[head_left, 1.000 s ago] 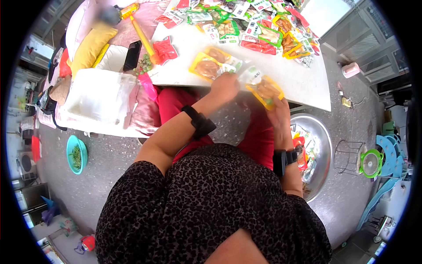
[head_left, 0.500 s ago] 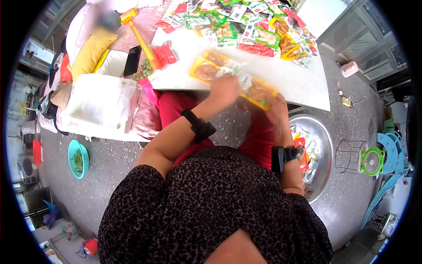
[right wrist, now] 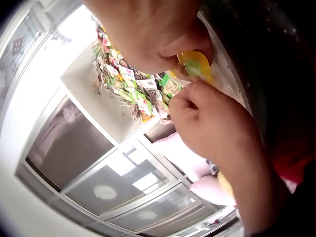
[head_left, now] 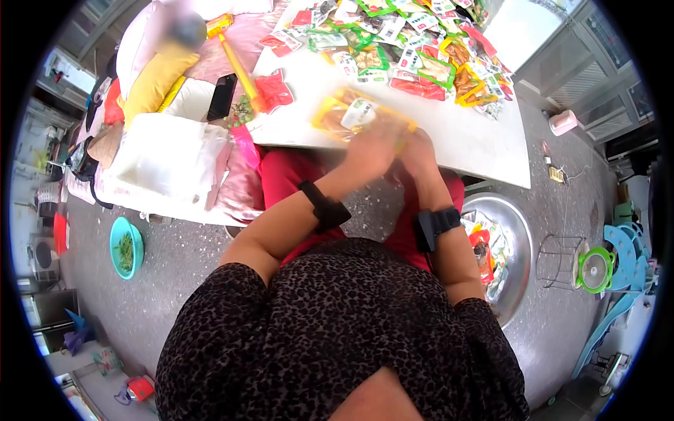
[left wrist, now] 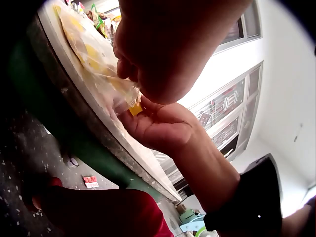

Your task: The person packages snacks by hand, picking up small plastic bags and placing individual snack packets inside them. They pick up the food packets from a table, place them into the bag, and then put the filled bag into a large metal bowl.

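Note:
In the head view, yellow-edged clear packets of brown food (head_left: 340, 116) lie blurred and overlapping above the table's near edge. The left hand (head_left: 372, 151) pinches them at their near side. Close against it, the right hand (head_left: 419, 151) grips the right end of the yellow packaging. In the left wrist view, clear film (left wrist: 94, 57) runs from beneath the left hand (left wrist: 163, 49) to the right hand's (left wrist: 160, 128) curled fingers. The right wrist view has a yellow packet corner (right wrist: 197, 64) between the right hand (right wrist: 148, 34) and the left hand's (right wrist: 212, 116) curled fingers.
Many colourful packets (head_left: 421, 63) are heaped at the table's far side. A red packet (head_left: 274, 91), yellow-handled tool (head_left: 240, 67) and phone (head_left: 222, 97) lie to the left. A metal basin (head_left: 519, 252) holding packets stands on the floor right; a teal bowl (head_left: 137, 242) stands left.
The right hand has moved left with its packet, up against the left hand. Its packet, apart on the right before, now overlaps the others, and a white label shows on top.

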Demonstrator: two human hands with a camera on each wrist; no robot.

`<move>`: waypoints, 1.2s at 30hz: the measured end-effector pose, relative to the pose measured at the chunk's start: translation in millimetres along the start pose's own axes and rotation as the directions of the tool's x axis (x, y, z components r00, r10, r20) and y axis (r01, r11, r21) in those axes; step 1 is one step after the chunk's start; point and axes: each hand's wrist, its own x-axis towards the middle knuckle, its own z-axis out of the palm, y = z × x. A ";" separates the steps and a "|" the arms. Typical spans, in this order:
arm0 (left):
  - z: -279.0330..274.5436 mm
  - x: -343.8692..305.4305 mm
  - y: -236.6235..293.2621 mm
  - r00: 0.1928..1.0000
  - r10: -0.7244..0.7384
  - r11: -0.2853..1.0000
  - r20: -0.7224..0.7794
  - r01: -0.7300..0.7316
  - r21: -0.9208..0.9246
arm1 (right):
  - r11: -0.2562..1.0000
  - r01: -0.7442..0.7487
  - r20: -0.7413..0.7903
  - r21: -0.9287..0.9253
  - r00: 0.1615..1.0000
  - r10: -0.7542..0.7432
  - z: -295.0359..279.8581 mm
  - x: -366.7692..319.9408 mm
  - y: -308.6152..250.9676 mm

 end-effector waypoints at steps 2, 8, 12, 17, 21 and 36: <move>4.0 -4.0 -6.8 0.999 0.011 1.000 0.048 -0.011 -0.008 | 0.954 -0.050 -0.033 -0.297 0.999 0.043 -0.4 0.7 -5.9; 12.8 -10.7 -19.5 0.993 0.117 0.992 -0.004 -0.117 -0.056 | 0.925 -0.115 0.022 -0.363 0.991 0.132 -11.1 16.7 4.8; 18.1 -12.1 -25.8 0.988 0.157 0.987 -0.005 -0.157 -0.024 | 0.987 -0.147 -0.144 -0.058 0.980 0.138 45.1 -5.7 -15.8; 13.7 -13.4 -26.3 0.984 0.177 0.983 -0.016 -0.178 -0.044 | 0.898 -0.159 0.011 -0.411 0.984 0.180 16.9 13.3 -10.7; 11.6 -15.3 -24.6 0.986 0.160 0.986 0.044 -0.158 -0.052 | 0.946 0.053 0.030 -0.318 0.998 -0.046 11.3 13.2 10.3; 16.1 -31.3 -52.4 0.934 0.349 0.925 0.075 -0.357 0.131 | 0.994 -0.042 -0.199 -0.097 0.980 0.021 -5.7 -33.8 -22.1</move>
